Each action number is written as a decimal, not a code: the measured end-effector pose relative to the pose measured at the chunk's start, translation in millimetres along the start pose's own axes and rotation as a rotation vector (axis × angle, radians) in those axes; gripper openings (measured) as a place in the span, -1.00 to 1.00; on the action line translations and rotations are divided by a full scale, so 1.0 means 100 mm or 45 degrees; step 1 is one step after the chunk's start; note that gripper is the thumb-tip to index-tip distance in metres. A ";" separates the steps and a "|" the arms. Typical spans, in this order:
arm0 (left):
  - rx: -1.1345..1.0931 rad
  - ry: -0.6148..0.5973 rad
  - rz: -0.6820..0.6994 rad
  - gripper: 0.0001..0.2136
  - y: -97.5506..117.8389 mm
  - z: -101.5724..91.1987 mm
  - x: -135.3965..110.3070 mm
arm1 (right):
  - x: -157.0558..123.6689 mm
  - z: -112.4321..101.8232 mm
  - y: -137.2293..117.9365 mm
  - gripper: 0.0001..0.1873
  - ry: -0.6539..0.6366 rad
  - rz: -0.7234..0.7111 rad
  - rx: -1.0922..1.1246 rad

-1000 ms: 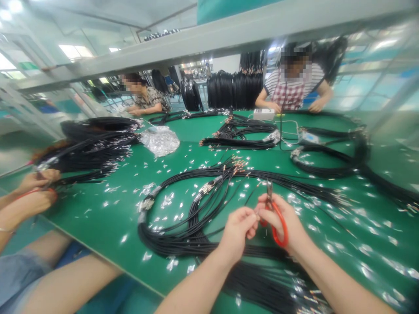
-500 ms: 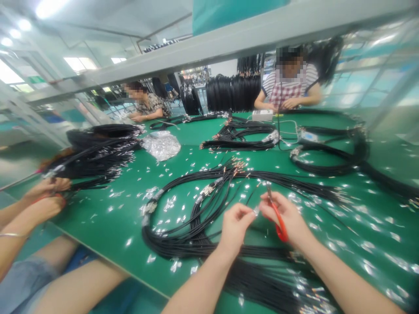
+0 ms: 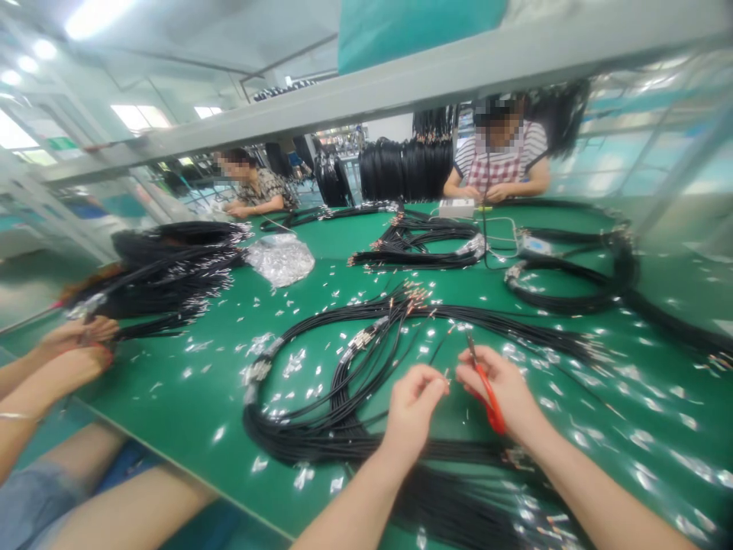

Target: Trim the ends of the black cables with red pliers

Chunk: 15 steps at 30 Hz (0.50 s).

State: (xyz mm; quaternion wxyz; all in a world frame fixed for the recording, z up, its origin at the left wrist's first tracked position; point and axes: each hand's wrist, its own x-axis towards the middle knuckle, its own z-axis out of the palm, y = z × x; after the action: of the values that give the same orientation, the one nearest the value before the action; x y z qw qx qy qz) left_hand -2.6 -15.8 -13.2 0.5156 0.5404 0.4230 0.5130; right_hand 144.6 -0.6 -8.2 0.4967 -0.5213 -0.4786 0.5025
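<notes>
My right hand is closed around red-handled scissors, whose metal tip points up and away. My left hand pinches a small thing at its fingertips, close against the right hand's fingers; I cannot make out what it is. Both hands hover over a big looped bundle of black cables with metal terminals, lying on the green table. A thin black wire end rises just beyond my fingertips.
Small shiny clippings litter the table. More black cable bundles lie left and far, with a clear plastic bag between. A co-worker's hands work at the left edge. Two people sit across the table. A grey beam crosses overhead.
The scissors have tilted from near upright to slanting left, and my hands have sunk slightly in view. The person across drew both hands together.
</notes>
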 end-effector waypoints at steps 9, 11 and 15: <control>0.195 0.126 0.183 -0.93 0.09 -0.03 -0.01 | -0.21 0.34 -0.01 -0.64 -0.270 0.027 0.451; 0.165 0.180 0.113 -0.94 0.09 -0.02 -0.02 | -0.22 0.33 -0.01 -0.60 -0.253 0.007 0.358; 0.168 0.269 0.077 -0.96 0.05 -0.04 -0.02 | -0.22 0.33 -0.02 -0.58 -0.155 -0.062 0.168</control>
State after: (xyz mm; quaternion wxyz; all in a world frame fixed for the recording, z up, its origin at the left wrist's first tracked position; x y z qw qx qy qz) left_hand -6.9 -17.9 -8.5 0.4159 0.5286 0.4912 0.5535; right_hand 110.4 -21.7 -5.4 0.5120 -0.4441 -0.4863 0.5514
